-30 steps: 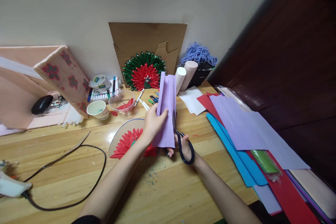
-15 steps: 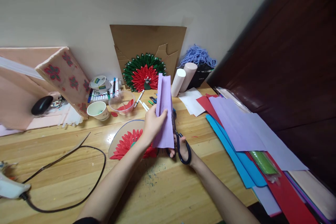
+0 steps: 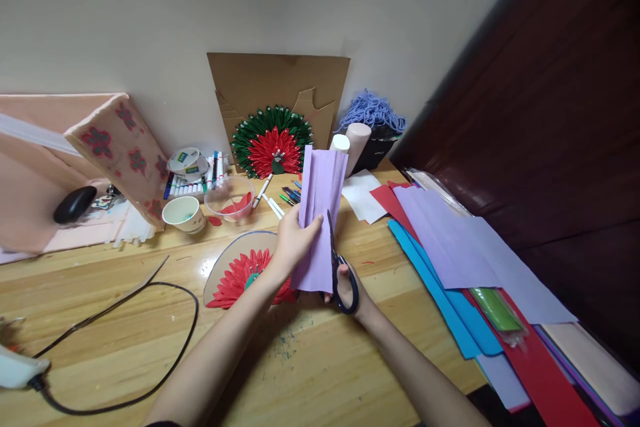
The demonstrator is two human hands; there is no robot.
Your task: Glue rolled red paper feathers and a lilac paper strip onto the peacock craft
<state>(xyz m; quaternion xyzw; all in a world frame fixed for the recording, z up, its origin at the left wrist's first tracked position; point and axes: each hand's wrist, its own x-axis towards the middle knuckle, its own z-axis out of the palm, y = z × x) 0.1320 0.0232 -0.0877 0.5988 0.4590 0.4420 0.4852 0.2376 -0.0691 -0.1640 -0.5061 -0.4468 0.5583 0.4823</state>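
My left hand (image 3: 291,245) grips a folded strip of lilac paper (image 3: 320,213) and holds it upright over the wooden table (image 3: 125,353). My right hand (image 3: 350,287) is closed through the black handles of a pair of scissors (image 3: 336,260), whose blades lie along the strip's right edge, roughly halfway up it. Just behind and below the strip lies a half-round card with a red paper flower (image 3: 239,270).
Coloured paper sheets (image 3: 450,247) are stacked on the right. At the wall stand a cardboard panel with a red and green paper fan (image 3: 273,147), two white rolls (image 3: 356,140), markers (image 3: 195,180), a paper cup (image 3: 185,213) and a clear bowl (image 3: 230,197). A glue gun (image 3: 17,367) with its black cable (image 3: 165,340) lies at left.
The scissors have worked further up the strip's right edge. The top of the lilac strip has spread wider. The whole view has shifted slightly.
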